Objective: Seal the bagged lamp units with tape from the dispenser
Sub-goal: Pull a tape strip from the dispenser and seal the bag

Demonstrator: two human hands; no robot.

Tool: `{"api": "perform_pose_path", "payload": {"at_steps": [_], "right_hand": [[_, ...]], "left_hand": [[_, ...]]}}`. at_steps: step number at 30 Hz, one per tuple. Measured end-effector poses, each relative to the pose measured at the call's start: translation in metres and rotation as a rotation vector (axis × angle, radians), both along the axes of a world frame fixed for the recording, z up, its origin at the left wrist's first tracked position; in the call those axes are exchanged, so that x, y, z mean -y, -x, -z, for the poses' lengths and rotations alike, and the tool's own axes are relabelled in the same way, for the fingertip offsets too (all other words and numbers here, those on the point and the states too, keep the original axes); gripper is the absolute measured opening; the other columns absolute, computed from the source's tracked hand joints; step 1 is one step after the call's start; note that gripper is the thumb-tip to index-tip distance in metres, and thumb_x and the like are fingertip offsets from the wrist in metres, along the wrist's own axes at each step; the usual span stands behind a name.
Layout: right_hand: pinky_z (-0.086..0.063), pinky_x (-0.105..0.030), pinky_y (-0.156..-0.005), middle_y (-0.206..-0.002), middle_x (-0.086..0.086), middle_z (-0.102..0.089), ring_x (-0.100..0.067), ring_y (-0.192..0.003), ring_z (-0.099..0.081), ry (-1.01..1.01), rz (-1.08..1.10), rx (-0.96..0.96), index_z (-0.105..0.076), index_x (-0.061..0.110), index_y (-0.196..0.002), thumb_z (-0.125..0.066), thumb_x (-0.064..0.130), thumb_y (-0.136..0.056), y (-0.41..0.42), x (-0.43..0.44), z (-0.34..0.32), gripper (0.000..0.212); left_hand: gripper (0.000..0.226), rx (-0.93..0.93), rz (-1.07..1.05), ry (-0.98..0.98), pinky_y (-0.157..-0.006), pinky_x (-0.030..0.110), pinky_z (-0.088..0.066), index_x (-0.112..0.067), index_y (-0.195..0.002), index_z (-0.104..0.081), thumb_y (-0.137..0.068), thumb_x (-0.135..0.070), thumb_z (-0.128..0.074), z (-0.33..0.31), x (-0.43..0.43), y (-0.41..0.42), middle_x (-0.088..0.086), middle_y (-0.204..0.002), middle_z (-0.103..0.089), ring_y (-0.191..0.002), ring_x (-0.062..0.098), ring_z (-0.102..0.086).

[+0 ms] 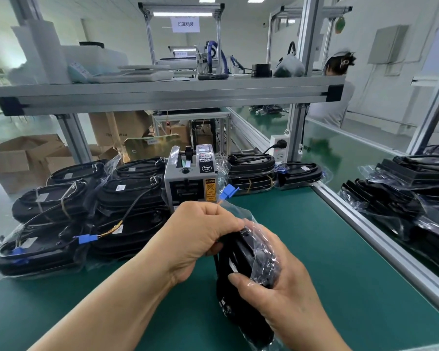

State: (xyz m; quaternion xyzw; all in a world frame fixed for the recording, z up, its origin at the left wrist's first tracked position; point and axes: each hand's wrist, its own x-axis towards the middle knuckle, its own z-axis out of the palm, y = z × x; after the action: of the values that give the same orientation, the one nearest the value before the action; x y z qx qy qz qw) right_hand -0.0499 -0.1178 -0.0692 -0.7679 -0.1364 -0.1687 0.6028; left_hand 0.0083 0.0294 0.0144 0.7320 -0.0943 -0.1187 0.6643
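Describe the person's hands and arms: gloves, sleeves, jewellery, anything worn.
The left hand and right hand are bare: no gloves, and no rings or finger cots show. The left forearm and right forearm are bare too, with no watch, wrist strap or sleeve anywhere up to the picture's lower edge.
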Motion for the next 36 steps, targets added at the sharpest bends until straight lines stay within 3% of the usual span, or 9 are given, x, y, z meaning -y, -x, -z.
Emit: {"api": "perform_pose_path", "payload": {"at_steps": [6, 17, 20, 22, 26, 29, 31, 34, 36], "right_hand": [[-0.046, -0.009, -0.089, -0.122, 0.02, -0.068, -0.002, -0.113, -0.065, 0.033, 0.016, 0.009, -0.053, 0.053, -0.129, -0.079, 0.017, -0.07, 0.002, -0.001, 0.0, 0.073], [-0.046, -0.01, -0.09, -0.122, 0.023, -0.067, 0.001, -0.113, -0.064, 0.051, 0.033, -0.027, -0.052, 0.04, -0.136, -0.08, 0.025, -0.068, 0.003, -0.002, 0.003, 0.075], [-0.046, -0.008, -0.089, -0.123, 0.025, -0.066, 0.002, -0.113, -0.064, 0.042, 0.029, -0.035, -0.052, 0.037, -0.137, -0.08, 0.024, -0.067, 0.002, -0.003, 0.003, 0.076], [-0.046, -0.008, -0.089, -0.123, 0.025, -0.066, 0.002, -0.113, -0.063, 0.04, 0.024, -0.038, -0.052, 0.037, -0.137, -0.079, 0.022, -0.068, 0.002, -0.003, 0.002, 0.076], [-0.044, -0.004, -0.086, -0.121, 0.03, -0.065, 0.006, -0.111, -0.063, 0.047, 0.034, -0.028, -0.052, 0.038, -0.135, -0.079, 0.022, -0.067, 0.003, -0.003, 0.001, 0.075], [-0.044, -0.005, -0.087, -0.121, 0.028, -0.065, 0.006, -0.111, -0.063, 0.041, 0.028, -0.026, -0.052, 0.037, -0.137, -0.079, 0.022, -0.066, 0.003, -0.004, 0.001, 0.077], [-0.045, -0.005, -0.087, -0.121, 0.027, -0.066, 0.005, -0.111, -0.063, 0.033, 0.024, -0.021, -0.052, 0.035, -0.137, -0.079, 0.022, -0.066, 0.003, -0.005, 0.001, 0.078], [-0.046, -0.005, -0.085, -0.118, 0.026, -0.068, 0.005, -0.109, -0.065, 0.045, 0.025, -0.01, -0.053, 0.035, -0.136, -0.079, 0.019, -0.066, 0.003, -0.006, 0.001, 0.076], [-0.045, -0.004, -0.084, -0.117, 0.026, -0.068, 0.005, -0.108, -0.065, 0.04, 0.028, -0.016, -0.053, 0.033, -0.137, -0.08, 0.018, -0.066, 0.003, -0.007, 0.001, 0.077]], "left_hand": [[0.03, -0.008, 0.014, 0.012, -0.053, 0.019, -0.042, -0.01, -0.075, -0.068, -0.057, -0.031, -0.08, -0.001, 0.0, 0.001, -0.009, -0.051, -0.056, -0.044, 0.0, -0.049], [0.026, 0.098, 0.015, 0.023, -0.049, 0.016, -0.042, -0.019, -0.057, -0.063, -0.07, -0.014, -0.084, 0.01, -0.005, 0.0, -0.002, -0.06, -0.058, -0.051, 0.006, -0.05], [0.02, 0.137, -0.047, 0.016, -0.05, 0.016, -0.041, -0.021, -0.068, -0.062, -0.06, -0.024, -0.081, 0.015, -0.004, 0.002, -0.008, -0.061, -0.055, -0.052, 0.005, -0.05], [0.031, 0.123, -0.098, 0.03, -0.051, 0.016, -0.042, -0.019, -0.084, -0.062, -0.057, -0.028, -0.076, 0.019, -0.003, 0.003, -0.009, -0.065, -0.056, -0.054, 0.003, -0.052], [0.013, 0.15, -0.128, 0.012, -0.055, 0.024, -0.039, -0.021, -0.076, -0.062, -0.069, -0.023, -0.072, 0.023, 0.0, 0.0, -0.012, -0.057, -0.052, -0.046, 0.002, -0.044], [0.016, 0.164, -0.119, 0.002, -0.054, 0.023, -0.039, -0.022, -0.072, -0.061, -0.082, -0.013, -0.069, 0.026, -0.003, -0.002, -0.013, -0.056, -0.053, -0.045, 0.0, -0.043], [0.011, 0.163, -0.093, 0.014, -0.052, 0.019, -0.039, -0.022, -0.074, -0.061, -0.075, -0.023, -0.073, 0.024, -0.004, -0.001, -0.012, -0.057, -0.054, -0.045, 0.0, -0.045], [0.039, 0.151, -0.047, 0.027, -0.053, 0.018, -0.042, -0.021, -0.079, -0.061, -0.053, -0.045, -0.077, 0.025, -0.005, 0.001, -0.008, -0.064, -0.057, -0.053, 0.003, -0.051], [0.041, 0.154, -0.056, 0.0, -0.058, 0.023, -0.043, -0.02, -0.085, -0.062, -0.055, -0.043, -0.08, 0.026, -0.006, 0.0, -0.007, -0.066, -0.053, -0.059, 0.007, -0.052]]}}
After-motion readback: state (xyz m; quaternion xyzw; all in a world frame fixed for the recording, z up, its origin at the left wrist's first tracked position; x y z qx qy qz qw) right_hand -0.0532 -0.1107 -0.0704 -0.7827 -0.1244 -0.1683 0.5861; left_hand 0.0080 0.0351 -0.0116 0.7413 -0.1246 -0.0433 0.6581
